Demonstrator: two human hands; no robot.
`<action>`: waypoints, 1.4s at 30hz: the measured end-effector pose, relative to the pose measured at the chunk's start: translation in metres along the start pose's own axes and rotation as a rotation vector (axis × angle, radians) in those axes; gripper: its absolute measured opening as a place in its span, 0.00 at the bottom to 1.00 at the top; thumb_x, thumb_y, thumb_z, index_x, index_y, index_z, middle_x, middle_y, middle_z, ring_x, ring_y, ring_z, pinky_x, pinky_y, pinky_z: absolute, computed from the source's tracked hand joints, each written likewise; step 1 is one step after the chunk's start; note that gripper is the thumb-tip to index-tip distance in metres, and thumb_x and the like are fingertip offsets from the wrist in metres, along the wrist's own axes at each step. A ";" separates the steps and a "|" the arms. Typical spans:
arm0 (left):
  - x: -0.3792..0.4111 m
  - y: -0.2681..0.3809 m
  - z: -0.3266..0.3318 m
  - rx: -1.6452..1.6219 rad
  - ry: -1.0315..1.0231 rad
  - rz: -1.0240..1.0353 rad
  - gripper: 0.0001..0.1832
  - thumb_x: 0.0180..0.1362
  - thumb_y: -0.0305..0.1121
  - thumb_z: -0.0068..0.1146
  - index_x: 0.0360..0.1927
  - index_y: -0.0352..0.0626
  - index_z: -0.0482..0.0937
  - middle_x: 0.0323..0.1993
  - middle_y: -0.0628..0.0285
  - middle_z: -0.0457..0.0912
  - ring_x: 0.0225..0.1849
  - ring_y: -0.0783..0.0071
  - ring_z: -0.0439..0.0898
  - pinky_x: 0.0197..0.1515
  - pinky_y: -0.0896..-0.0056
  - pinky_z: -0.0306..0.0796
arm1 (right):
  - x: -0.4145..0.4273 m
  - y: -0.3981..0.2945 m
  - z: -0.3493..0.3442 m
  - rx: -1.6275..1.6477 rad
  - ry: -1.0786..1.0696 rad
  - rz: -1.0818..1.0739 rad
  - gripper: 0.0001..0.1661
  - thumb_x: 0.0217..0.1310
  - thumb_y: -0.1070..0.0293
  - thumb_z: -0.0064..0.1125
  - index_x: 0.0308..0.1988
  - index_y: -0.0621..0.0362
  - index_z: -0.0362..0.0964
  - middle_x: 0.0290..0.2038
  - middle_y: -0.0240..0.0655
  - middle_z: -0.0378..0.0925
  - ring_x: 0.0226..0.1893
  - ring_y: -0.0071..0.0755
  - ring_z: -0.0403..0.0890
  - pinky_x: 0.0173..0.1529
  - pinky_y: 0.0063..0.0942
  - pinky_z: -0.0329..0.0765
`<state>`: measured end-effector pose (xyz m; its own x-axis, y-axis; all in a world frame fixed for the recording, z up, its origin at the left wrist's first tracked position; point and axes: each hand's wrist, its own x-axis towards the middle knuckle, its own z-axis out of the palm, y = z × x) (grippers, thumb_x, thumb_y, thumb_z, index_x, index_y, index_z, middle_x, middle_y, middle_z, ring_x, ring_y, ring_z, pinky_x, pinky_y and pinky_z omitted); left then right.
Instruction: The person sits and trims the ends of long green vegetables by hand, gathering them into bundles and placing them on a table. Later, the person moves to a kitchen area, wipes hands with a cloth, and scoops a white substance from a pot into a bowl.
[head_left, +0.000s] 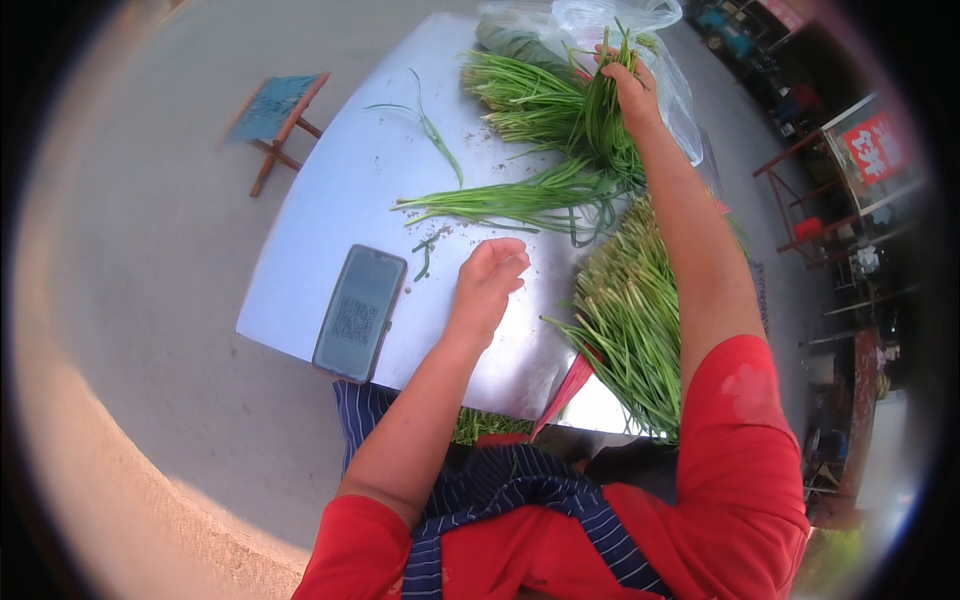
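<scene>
At the far end of the metal-topped table (330, 195), my right hand (628, 79) is closed around a handful of garlic chives (600, 112); their lower ends hang over a pile of chives (525, 90). My left hand (491, 285) hovers above the near middle of the tabletop, fingers loosely curled and apart, with nothing visible in it. Just beyond it lies a loose row of chives (495, 202), roots pointing left. A large heap of chives (630, 300) rests along the right side, partly hidden by my right arm.
A smartphone (360, 315) showing a printed-style code lies at the near left edge. Clear plastic bags (660, 22) sit at the far right. Stray leaves (431, 139) and dirt crumbs dot the top. A folding stool (281, 112) stands left of the table; a red strip (566, 390) hangs at its near edge.
</scene>
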<state>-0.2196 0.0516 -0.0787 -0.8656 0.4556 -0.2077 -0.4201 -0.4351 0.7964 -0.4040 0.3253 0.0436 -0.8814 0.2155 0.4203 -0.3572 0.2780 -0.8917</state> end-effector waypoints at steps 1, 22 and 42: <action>0.000 0.002 0.002 0.005 -0.008 0.005 0.14 0.57 0.35 0.55 0.45 0.42 0.73 0.46 0.63 0.74 0.48 0.73 0.73 0.50 0.67 0.68 | 0.002 -0.002 -0.005 0.005 -0.042 0.042 0.21 0.50 0.70 0.54 0.47 0.63 0.70 0.35 0.41 0.78 0.31 0.32 0.78 0.40 0.28 0.75; 0.000 0.010 0.004 -0.025 -0.095 0.012 0.18 0.57 0.37 0.54 0.49 0.39 0.70 0.50 0.58 0.73 0.51 0.68 0.73 0.50 0.66 0.68 | 0.029 -0.113 -0.034 0.461 -0.125 0.020 0.13 0.60 0.60 0.50 0.26 0.55 0.64 0.29 0.36 0.74 0.37 0.38 0.76 0.47 0.38 0.74; 0.010 0.014 0.002 -0.178 -0.040 -0.056 0.33 0.57 0.37 0.52 0.64 0.36 0.56 0.61 0.51 0.62 0.62 0.57 0.63 0.61 0.55 0.61 | -0.054 -0.199 -0.029 1.033 -0.349 -0.173 0.15 0.60 0.58 0.51 0.23 0.51 0.64 0.27 0.28 0.74 0.37 0.32 0.76 0.60 0.44 0.66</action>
<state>-0.2337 0.0515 -0.0689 -0.8296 0.5117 -0.2233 -0.5118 -0.5372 0.6704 -0.2766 0.2859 0.2034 -0.7752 -0.0721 0.6276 -0.4270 -0.6723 -0.6047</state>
